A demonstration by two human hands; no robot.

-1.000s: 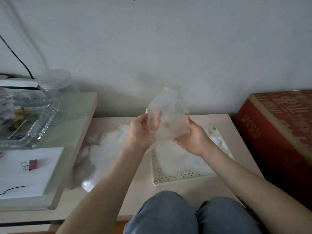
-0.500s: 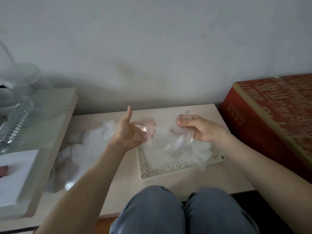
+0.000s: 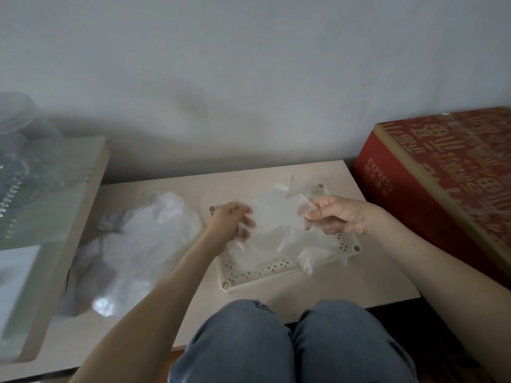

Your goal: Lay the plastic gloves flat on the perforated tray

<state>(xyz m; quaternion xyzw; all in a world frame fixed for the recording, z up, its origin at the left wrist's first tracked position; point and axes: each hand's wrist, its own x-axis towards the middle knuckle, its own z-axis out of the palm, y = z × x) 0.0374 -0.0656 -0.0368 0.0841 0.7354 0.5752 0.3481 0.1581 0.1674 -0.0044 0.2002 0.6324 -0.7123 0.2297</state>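
1. Head view: sitting at a low pale table [image 3: 373,280], with knees in jeans [image 3: 249,341] showing at the near edge.
2. Gripping the left edge of a clear plastic glove [image 3: 276,217] with the curled fingers of the left hand [image 3: 231,221].
3. Pinching the glove's right edge between thumb and forefinger of the right hand [image 3: 336,217].
4. Holding the glove spread between both hands, low over the perforated tray [image 3: 257,275]; touching it or not, cannot tell.
5. Lying on the tray under the glove: more clear plastic [image 3: 312,258], one corner hanging over the near right rim.
6. Lying on the table left of the tray: a heap of clear plastic [image 3: 138,239].
7. Standing right of the table: a red box [image 3: 442,189]; standing left, a blurred glass-topped side table [image 3: 55,175].
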